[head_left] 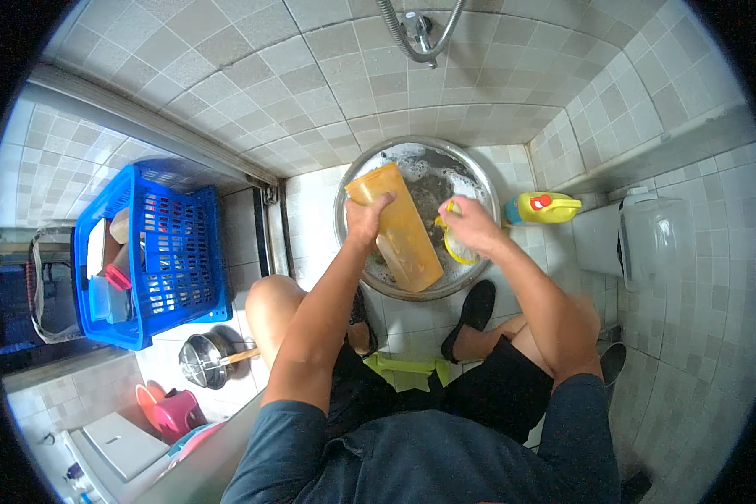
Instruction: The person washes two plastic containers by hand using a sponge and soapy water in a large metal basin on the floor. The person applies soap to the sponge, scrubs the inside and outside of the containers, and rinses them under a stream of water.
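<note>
Apart; hands [364, 220] forward over basin [412, 296]

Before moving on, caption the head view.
Left hand grips orange plastic container at a sudsy metal basin; right hand holds apparent yellow scrub brush.

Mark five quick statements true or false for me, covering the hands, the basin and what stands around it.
1. The left hand grips the orange container. True.
2. The right hand is empty. False: the right hand holds a yellow-and-white item.
3. The metal basin has white suds in it. True.
4. The blue basket is right of the basin. False: the blue basket is to its left.
5. The yellow bottle is right of the basin. True.
</note>
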A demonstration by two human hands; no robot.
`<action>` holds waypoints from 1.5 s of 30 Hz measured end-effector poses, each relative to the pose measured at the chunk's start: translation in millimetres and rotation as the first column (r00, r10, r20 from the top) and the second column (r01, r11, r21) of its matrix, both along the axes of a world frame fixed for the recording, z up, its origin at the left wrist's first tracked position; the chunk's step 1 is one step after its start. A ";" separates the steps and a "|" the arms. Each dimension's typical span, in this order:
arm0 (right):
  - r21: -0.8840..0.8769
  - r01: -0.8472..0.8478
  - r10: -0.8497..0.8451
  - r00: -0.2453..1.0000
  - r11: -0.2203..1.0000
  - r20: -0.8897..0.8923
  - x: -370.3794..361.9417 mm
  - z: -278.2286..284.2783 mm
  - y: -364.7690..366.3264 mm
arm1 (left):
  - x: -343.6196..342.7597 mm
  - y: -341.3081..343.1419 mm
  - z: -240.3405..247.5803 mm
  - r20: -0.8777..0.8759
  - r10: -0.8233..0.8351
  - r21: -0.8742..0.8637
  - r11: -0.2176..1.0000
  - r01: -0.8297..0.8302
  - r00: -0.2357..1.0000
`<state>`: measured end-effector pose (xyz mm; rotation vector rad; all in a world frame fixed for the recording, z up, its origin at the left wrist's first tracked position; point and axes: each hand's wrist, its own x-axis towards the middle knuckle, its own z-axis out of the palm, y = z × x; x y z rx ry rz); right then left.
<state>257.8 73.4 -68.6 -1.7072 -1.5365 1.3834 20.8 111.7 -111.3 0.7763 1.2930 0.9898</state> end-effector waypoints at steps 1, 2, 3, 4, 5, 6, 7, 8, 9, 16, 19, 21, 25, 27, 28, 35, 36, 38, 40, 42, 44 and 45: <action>-0.014 -0.039 0.041 0.988 0.999 0.152 9.8 -15.1 -3.8 | 11.1 0.8 -8.4 0.013 -0.007 0.002 1.000 0.007 1.000; -0.029 -0.081 0.084 0.988 0.996 0.128 4.4 -29.4 -5.5 | 4.7 2.3 -21.6 0.058 0.095 -0.033 0.995 -0.093 0.994; -0.053 -0.124 0.130 0.986 0.991 0.107 -4.8 -31.4 -9.1 | 1.2 1.9 -29.4 0.104 0.199 -0.080 0.978 -0.191 0.975; -0.082 -0.194 0.206 0.961 0.978 0.184 -9.5 -32.4 -16.3 | -1.9 -1.8 -38.1 0.084 0.200 -0.082 0.978 -0.193 0.976; -0.064 -0.227 0.236 0.937 0.972 0.256 15.2 -58.4 -24.3 | 22.4 0.1 -44.7 0.122 0.183 -0.084 0.981 -0.173 0.976; -0.120 -0.255 0.278 0.924 0.960 0.261 3.1 -46.7 -27.8 | 14.0 -5.3 -54.1 0.109 0.182 -0.110 0.979 -0.170 0.977; -0.178 -0.281 0.321 0.909 0.943 0.265 -6.5 -34.2 -30.4 | 7.4 -11.1 -64.7 0.099 0.181 -0.138 0.976 -0.166 0.978; -0.203 -0.288 0.339 0.895 0.936 0.290 1.5 -25.1 -32.7 | 24.5 -14.3 -68.5 0.185 0.216 -0.145 0.971 -0.191 0.959; -0.202 -0.314 0.363 0.887 0.928 0.286 -6.4 -19.4 -31.5 | 13.9 -14.4 -84.1 0.180 0.242 -0.144 0.965 -0.218 0.954; -0.206 -0.305 0.350 0.907 0.930 0.234 -4.6 -7.7 -29.2 | 24.3 -19.7 -138.1 0.370 0.321 -0.240 0.940 -0.244 0.872; -0.213 -0.296 0.344 0.907 0.931 0.242 -5.3 -5.4 -25.3 | 26.2 -19.3 -148.9 0.381 0.343 -0.258 0.931 -0.257 0.858; -0.217 -0.301 0.346 0.913 0.929 0.215 -7.4 -4.7 -22.1 | 21.8 -19.7 -158.0 0.391 0.344 -0.253 0.932 -0.259 0.854; -0.203 -0.296 0.339 0.913 0.933 0.228 -9.7 -7.9 -20.5 | 17.2 -9.0 -158.7 0.421 0.390 -0.309 0.910 -0.275 0.819; -0.178 -0.276 0.313 0.921 0.944 0.233 -6.8 -4.0 -19.4 | 23.4 -2.0 -140.8 0.424 0.385 -0.247 0.920 -0.305 0.820; -0.178 -0.268 0.306 0.921 0.947 0.240 -3.5 -4.0 -18.7 | 27.4 1.6 -130.1 0.396 0.374 -0.169 0.927 -0.334 0.838; -0.067 -0.245 0.254 0.933 0.967 0.254 -14.4 9.5 -9.8 | 18.2 2.4 -66.4 -0.122 0.177 0.320 0.938 -0.130 0.977; -0.052 -0.237 0.242 0.929 0.970 0.279 -14.0 11.2 -10.2 | 20.5 0.3 -55.9 -0.283 0.161 0.478 0.878 -0.007 0.946; -0.017 -0.226 0.222 0.931 0.974 0.289 -13.1 14.7 -14.0 | 18.3 -6.6 -29.8 -0.327 0.179 0.505 0.863 0.011 0.928; 0.012 -0.253 0.238 0.928 0.968 0.288 -21.1 31.2 -18.4 | 4.9 -3.3 -9.3 -0.144 0.229 0.484 0.865 -0.133 0.963; 0.033 -0.228 0.207 0.929 0.973 0.308 -18.4 38.4 -22.5 | 9.8 6.9 17.9 -0.203 0.212 0.479 0.873 -0.091 0.956; 0.052 -0.238 0.204 0.910 0.970 0.362 -23.7 48.8 -25.5 | 9.6 13.6 29.0 -0.314 0.206 0.528 0.849 -0.010 0.927; 0.066 -0.216 0.180 0.918 0.974 0.352 -20.5 46.9 -27.2 | 15.6 12.9 31.9 -0.323 0.189 0.537 0.844 0.015 0.927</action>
